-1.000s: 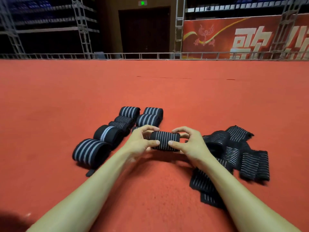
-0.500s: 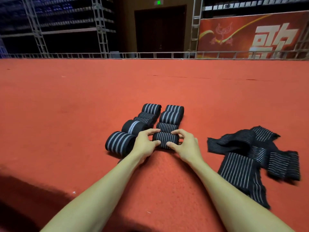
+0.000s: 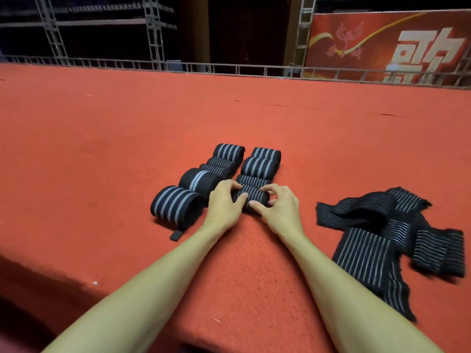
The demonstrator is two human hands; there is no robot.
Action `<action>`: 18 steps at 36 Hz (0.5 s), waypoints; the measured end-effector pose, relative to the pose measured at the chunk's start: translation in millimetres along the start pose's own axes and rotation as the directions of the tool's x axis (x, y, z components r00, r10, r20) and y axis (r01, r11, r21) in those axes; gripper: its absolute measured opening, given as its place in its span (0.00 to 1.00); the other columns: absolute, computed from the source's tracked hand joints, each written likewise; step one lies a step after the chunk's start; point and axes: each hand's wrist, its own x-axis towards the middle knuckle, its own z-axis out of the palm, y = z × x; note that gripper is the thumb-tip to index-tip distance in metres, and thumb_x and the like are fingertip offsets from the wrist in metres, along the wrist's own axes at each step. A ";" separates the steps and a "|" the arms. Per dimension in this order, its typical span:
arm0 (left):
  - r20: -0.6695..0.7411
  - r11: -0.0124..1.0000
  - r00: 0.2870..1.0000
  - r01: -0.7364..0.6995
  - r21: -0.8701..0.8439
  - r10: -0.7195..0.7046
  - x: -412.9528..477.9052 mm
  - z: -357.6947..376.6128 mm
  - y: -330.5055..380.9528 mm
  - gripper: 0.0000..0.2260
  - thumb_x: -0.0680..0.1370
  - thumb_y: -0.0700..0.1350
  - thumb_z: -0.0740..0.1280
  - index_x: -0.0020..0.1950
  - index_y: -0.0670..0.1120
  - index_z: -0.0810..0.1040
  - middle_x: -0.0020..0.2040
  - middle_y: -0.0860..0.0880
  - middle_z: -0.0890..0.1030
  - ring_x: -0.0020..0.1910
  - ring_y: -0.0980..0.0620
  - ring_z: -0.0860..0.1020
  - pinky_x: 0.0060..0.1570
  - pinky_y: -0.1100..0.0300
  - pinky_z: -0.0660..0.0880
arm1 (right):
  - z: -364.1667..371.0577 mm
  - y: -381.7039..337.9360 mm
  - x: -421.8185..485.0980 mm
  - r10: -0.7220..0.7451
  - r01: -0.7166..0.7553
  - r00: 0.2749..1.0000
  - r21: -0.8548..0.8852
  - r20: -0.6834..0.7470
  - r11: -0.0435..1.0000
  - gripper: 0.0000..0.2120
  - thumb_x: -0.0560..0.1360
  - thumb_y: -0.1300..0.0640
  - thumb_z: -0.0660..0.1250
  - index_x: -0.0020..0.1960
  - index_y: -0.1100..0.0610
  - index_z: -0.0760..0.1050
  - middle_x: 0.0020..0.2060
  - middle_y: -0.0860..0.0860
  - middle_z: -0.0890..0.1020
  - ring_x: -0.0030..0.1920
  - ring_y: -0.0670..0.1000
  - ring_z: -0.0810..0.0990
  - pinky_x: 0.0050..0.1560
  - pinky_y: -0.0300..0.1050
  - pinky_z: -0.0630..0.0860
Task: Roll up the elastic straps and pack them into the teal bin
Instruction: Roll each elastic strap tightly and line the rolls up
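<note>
Left hand [image 3: 224, 203] and right hand [image 3: 281, 211] pinch the roll [image 3: 254, 197] by its ends, parking it against the center-frame row [image 3: 260, 167], probably for tidiness.

Black elastic rolled straps [image 3: 260, 167] with grey stripes lie on their sides in two close rows on the red carpet [image 3: 102, 149]. The nearest roll [image 3: 251, 198] of the right-hand row is pinched at its ends by the left hand [image 3: 224, 202] and right hand [image 3: 279, 207]. To the right, well apart, loose straps [image 3: 382, 225] lie flat and overlapping in a rumpled heap.
</note>
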 end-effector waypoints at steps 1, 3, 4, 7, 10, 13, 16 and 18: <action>0.005 1.000 1.000 0.007 0.001 -0.007 0.3 -0.6 -0.2 0.12 0.77 0.44 0.71 0.59 0.42 0.78 0.59 0.46 0.79 0.61 0.49 0.76 0.60 0.63 0.66 | 0.2 0.2 0.3 0.009 -0.009 1.000 -0.001 0.005 1.000 0.19 0.67 0.53 0.80 0.55 0.54 0.80 0.48 0.50 0.75 0.49 0.54 0.79 0.57 0.50 0.75; 0.024 1.000 1.000 0.008 0.012 -0.009 1.4 -1.1 -1.2 0.15 0.77 0.44 0.71 0.63 0.45 0.78 0.60 0.47 0.79 0.61 0.50 0.76 0.60 0.64 0.66 | 1.6 0.3 0.7 0.032 -0.032 0.999 -0.010 0.025 0.999 0.19 0.67 0.52 0.79 0.55 0.54 0.80 0.48 0.49 0.74 0.52 0.55 0.79 0.59 0.50 0.75; 0.035 1.000 0.999 0.008 0.020 -0.009 1.9 -1.1 -1.2 0.16 0.77 0.45 0.71 0.64 0.46 0.77 0.61 0.47 0.79 0.62 0.50 0.75 0.61 0.63 0.66 | 2.3 0.6 1.0 0.039 -0.038 0.999 -0.018 0.035 0.999 0.19 0.67 0.52 0.79 0.56 0.54 0.79 0.48 0.49 0.74 0.52 0.55 0.79 0.59 0.50 0.74; 0.047 0.998 0.999 0.020 0.052 -0.022 2.8 0.3 -1.5 0.16 0.77 0.46 0.70 0.65 0.45 0.78 0.63 0.46 0.78 0.64 0.50 0.74 0.63 0.63 0.64 | 3.7 0.4 2.3 0.052 -0.050 0.997 -0.052 0.054 0.997 0.20 0.68 0.51 0.79 0.57 0.54 0.79 0.49 0.49 0.73 0.54 0.55 0.79 0.60 0.48 0.73; 0.045 0.997 0.998 0.040 0.059 -0.043 3.3 2.3 -2.3 0.16 0.78 0.46 0.70 0.65 0.45 0.78 0.64 0.46 0.77 0.65 0.49 0.74 0.63 0.63 0.64 | 3.4 1.5 3.2 0.061 -0.057 0.995 -0.062 0.072 0.996 0.21 0.68 0.51 0.78 0.58 0.53 0.79 0.50 0.49 0.73 0.55 0.54 0.78 0.60 0.48 0.73; 0.045 0.996 0.998 0.032 0.081 -0.036 2.7 3.0 -0.4 0.16 0.78 0.46 0.69 0.66 0.44 0.77 0.65 0.45 0.76 0.66 0.48 0.73 0.66 0.59 0.64 | 2.4 1.7 3.8 0.066 -0.061 0.995 -0.055 0.074 0.997 0.20 0.68 0.50 0.78 0.57 0.52 0.78 0.49 0.49 0.73 0.54 0.54 0.78 0.60 0.47 0.73; 0.066 0.995 0.998 0.008 0.094 -0.014 1.5 -1.6 3.1 0.17 0.79 0.46 0.68 0.67 0.44 0.76 0.65 0.45 0.75 0.67 0.47 0.72 0.70 0.54 0.64 | -2.6 0.6 4.8 0.077 -0.078 0.993 0.003 0.092 0.997 0.19 0.67 0.50 0.79 0.56 0.51 0.78 0.50 0.49 0.73 0.52 0.54 0.79 0.58 0.50 0.75; 0.088 0.993 0.996 -0.023 0.119 0.013 0.9 -5.3 7.4 0.20 0.78 0.47 0.68 0.70 0.46 0.74 0.68 0.45 0.73 0.69 0.45 0.70 0.71 0.52 0.63 | -11.1 -1.9 6.0 0.077 -0.083 0.991 0.046 0.110 0.996 0.19 0.68 0.51 0.79 0.55 0.50 0.78 0.51 0.49 0.73 0.52 0.55 0.80 0.58 0.52 0.77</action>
